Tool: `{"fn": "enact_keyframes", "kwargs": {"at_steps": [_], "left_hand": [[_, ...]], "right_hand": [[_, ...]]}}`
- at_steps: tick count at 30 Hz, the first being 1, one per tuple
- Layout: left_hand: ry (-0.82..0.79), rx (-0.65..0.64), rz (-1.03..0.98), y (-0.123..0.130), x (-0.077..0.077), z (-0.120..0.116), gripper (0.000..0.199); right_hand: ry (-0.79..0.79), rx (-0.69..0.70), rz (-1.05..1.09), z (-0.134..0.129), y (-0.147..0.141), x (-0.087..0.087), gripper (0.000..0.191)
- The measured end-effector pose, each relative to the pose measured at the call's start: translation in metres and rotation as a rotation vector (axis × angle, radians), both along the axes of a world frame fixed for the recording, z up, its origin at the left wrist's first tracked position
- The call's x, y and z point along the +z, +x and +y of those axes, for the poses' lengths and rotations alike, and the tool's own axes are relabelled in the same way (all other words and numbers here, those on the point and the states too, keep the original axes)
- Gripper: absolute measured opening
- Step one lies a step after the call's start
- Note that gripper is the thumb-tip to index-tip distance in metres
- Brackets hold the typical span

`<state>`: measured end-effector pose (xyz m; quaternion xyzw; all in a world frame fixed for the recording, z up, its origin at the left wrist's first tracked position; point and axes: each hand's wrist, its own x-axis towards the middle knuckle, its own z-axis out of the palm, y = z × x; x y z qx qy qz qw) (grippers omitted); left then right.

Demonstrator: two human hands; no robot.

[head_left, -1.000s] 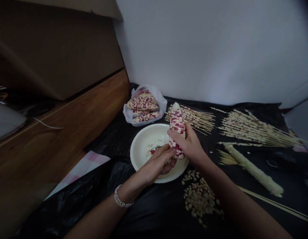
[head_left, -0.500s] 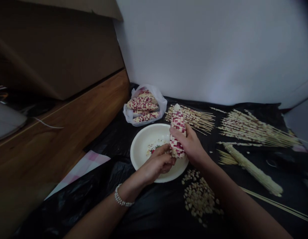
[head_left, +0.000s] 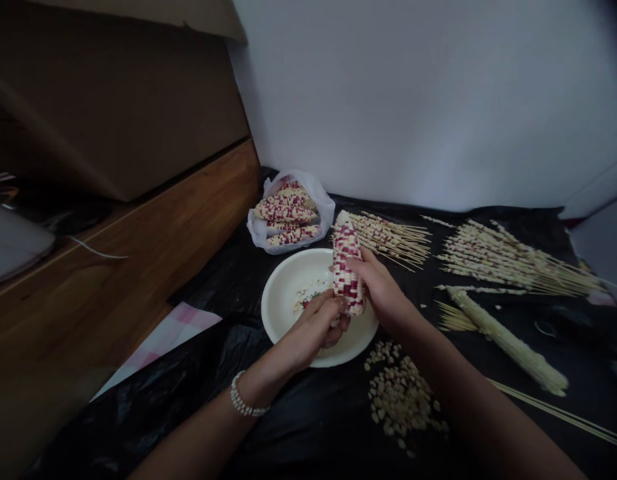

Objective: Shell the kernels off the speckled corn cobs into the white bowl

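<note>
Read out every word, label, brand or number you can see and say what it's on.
No text can be read.
Round white bowl: a small red and green patch inside, too blurred to tell whether it holds lettering.
White plastic bag: no print visible.

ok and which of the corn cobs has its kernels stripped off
The long pale cob lying on the black plastic, right of the bowl; the held cob and those in the bag still show red-and-cream kernels.

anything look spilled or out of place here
Possibly the loose kernels heaped straight on the black sheet, beside the white bowl rather than in it. They may be set there on purpose; a few strays lie scattered around the heap.
</note>
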<state>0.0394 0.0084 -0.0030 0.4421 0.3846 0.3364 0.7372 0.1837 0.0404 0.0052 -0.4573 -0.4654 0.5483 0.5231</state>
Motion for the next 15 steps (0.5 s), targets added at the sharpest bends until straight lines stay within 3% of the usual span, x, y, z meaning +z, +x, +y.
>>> {"fn": "enact_keyframes", "kwargs": {"at_steps": [3, 10, 15], "left_hand": [[0.012, 0.013, -0.006, -0.0016, 0.0013, 0.0012, 0.022], [-0.008, 0.001, 0.005, -0.0006, -0.0003, 0.0021, 0.02], [-0.011, 0.021, 0.018, 0.002, -0.0029, 0.0031, 0.025]], "right_hand": [[-0.037, 0.069, 0.127, 0.0023, 0.0008, 0.0011, 0.037], [-0.029, 0.084, 0.136, -0.0007, -0.001, 0.0025, 0.041], [-0.113, 0.066, 0.226, 0.0015, -0.0003, 0.0026, 0.037]]}}
